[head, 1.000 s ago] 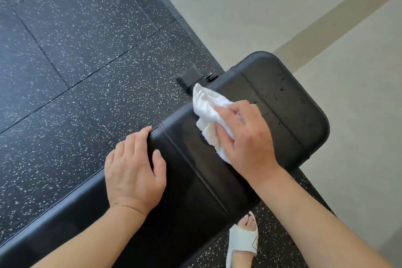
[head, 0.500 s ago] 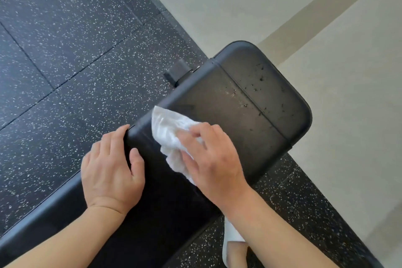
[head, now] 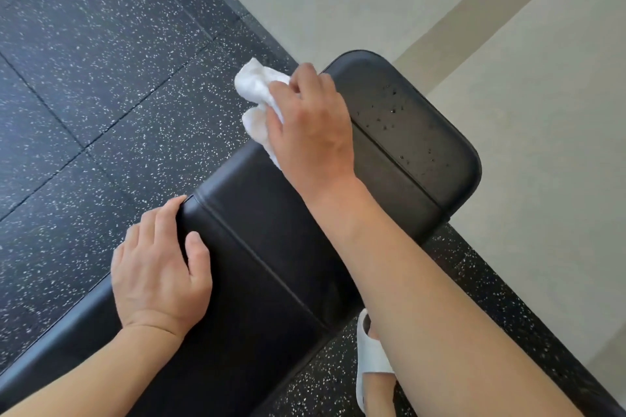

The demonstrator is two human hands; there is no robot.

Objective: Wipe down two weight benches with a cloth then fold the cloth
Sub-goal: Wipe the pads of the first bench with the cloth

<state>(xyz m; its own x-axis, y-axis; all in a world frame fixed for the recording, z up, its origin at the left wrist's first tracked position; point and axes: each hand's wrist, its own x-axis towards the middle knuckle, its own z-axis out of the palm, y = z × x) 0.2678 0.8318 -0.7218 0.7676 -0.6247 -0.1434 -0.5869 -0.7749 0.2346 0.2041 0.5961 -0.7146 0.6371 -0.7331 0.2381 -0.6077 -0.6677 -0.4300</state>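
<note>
Two hands on the counter (head: 271,240): right hand (head: 310,127) grips the bunched cloth (head: 257,91) at its far edge, left hand (head: 159,267) lies relaxed, fingers over the side.

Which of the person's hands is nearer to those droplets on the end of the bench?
Right. The right hand, holding the white cloth, is just beside the droplets on the bench end pad. The left hand rests on the bench's edge, farther back.
</note>
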